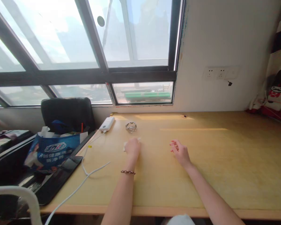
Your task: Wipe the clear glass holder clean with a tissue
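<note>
While the left hand (132, 148) pressed a crumpled white tissue (125, 144) on the wooden desk (224, 162), seemingly mid-wipe, fingers closed on it, the right hand (179, 151) hovered with fingers loosely apart.

Matt, smooth wooden desk (201, 162); shiny metal wire ring (131, 127); glossy white plastic power bank (106, 124).

Both forearms are stretched out forward, bare, roughly parallel. The left hand (132, 147) is curled into a loose fist, knuckles up, pressing down, with a thin beaded bracelet (128, 172) around that wrist. The right hand (179, 152) is flat-ish and relaxed, palm down, fingers (174, 144) loosely spread and pointing left-forward, not gripping anything.
</note>
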Tool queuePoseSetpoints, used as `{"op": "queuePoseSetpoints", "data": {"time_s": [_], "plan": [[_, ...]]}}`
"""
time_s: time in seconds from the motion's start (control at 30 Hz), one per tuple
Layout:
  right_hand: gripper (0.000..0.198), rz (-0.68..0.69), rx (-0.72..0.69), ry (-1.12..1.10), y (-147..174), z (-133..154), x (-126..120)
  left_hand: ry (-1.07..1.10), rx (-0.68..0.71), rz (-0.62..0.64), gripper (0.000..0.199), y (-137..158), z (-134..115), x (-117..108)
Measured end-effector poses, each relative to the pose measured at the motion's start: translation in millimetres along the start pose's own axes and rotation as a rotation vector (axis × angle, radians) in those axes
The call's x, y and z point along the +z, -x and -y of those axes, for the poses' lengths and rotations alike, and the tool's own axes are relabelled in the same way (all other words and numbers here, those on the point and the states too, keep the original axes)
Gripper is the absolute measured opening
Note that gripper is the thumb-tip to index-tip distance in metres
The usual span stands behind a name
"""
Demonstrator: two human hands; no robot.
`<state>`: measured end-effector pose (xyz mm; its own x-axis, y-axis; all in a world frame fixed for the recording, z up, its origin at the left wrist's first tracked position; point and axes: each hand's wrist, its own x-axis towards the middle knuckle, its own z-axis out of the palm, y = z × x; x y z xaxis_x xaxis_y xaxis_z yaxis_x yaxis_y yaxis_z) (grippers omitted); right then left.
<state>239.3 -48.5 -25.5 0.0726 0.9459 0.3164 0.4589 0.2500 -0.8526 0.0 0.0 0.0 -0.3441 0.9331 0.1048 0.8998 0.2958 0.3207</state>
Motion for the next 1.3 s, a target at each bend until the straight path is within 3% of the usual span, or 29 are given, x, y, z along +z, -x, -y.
{"op": "queuePoseSetpoints", "data": {"time_s": [0.1,0.23,0.33,0.57,0.83,0.97,1.13,1.3], "plan": [[0.026,-0.004,-0.007,-0.007,0,3,0,0.504,0.088,0.062,0.025,9,-20,0],[0.029,0.043,-0.14,-0.025,4,15,-2,1.328,0.144,0.494,0.04,32,-49,3],[0.042,0.1,-0.235,-0.001,8,22,-3,1.551,0.125,0.685,0.047,49,-63,9],[0.04,0.12,-0.249,0.054,7,23,-1,1.599,0.11,0.813,0.044,63,-72,16],[0.034,0.204,-0.138,-0.054,8,24,-2,1.458,0.164,0.744,0.045,67,-74,23],[0.033,0.192,0.052,-0.191,4,10,3,1.442,0.201,0.702,0.045,65,-74,26],[0.041,0.048,0.306,-0.485,-3,-3,4,1.463,0.12,0.594,0.047,64,-73,29],[0.037,-0.05,0.384,-0.627,-6,-8,3,1.512,0.045,0.6,0.044,62,-72,30]]}}
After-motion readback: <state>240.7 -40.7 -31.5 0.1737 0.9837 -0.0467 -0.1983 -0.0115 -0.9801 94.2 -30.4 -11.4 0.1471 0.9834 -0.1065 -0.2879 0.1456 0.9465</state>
